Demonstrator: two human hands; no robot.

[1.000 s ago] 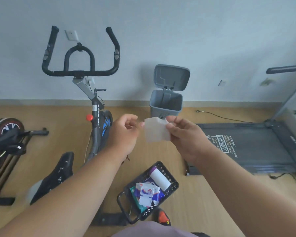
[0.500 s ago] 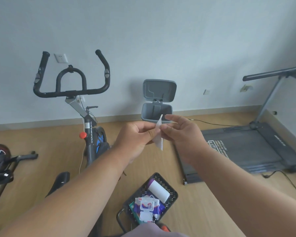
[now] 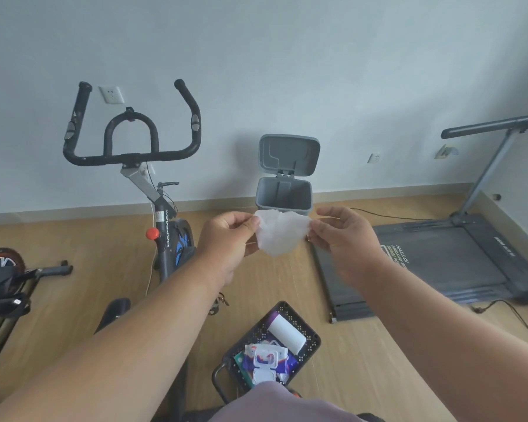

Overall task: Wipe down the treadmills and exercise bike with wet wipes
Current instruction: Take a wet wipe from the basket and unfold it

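Hands first: the left hand (image 3: 226, 239) pinches one top corner of a white wet wipe (image 3: 279, 234) and the right hand (image 3: 345, 239) pinches the other, so the sheet hangs spread between them in mid-air, in front of a grey bin (image 3: 284, 194) whose lid stands open by the wall. The exercise bike (image 3: 153, 190) stands on the wooden floor (image 3: 89, 239) to the left, a treadmill (image 3: 439, 260) lies along the floor's right edge, and part of another machine (image 3: 3, 278) shows at the left edge. A black basket (image 3: 313, 339) holding the wipe pack (image 3: 265, 357) and a white roll (image 3: 287, 330) sits on the floor just below the hands. No wiping has begun, by my reading. The risk is the thin damp sheet: held only by two corners, it could slip from a pinch, fold back on itself, or tear if pulled harder, and a dropped wipe would pick up floor dust before reaching any machine.
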